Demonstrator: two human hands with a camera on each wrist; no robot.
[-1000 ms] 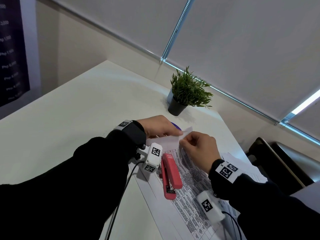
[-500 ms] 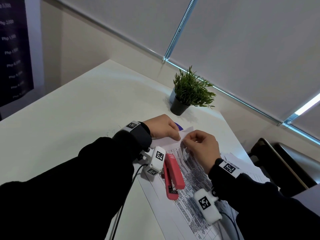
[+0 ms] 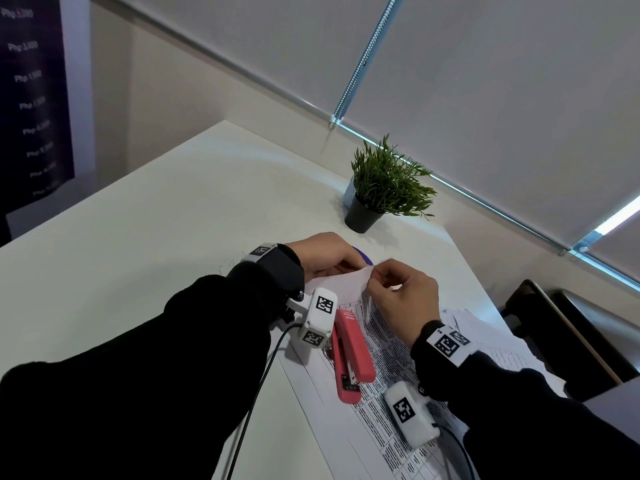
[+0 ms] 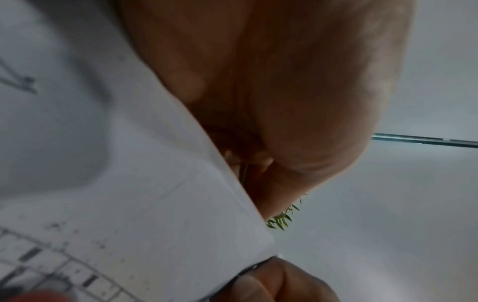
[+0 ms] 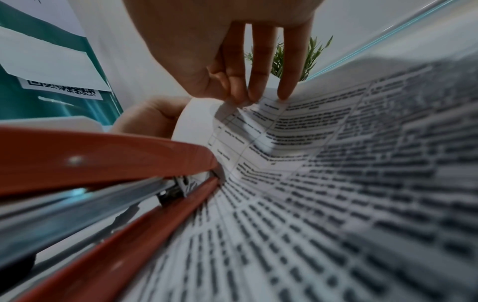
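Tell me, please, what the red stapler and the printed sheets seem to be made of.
The stapler: the red shell looks like smooth moulded plastic, faintly glossy; its rail looks like bright metal, as it glints. The sheets: thin matt paper, since the lifted corner curls softly.

Potted plant (image 3: 386, 188) — far table (image 3: 156, 220) edge, nr blinds (image 3: 502, 81)

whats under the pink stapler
The stapler lies on the printed sheets, which rest on the white table. Whether anything lies beneath the paper there cannot be seen.
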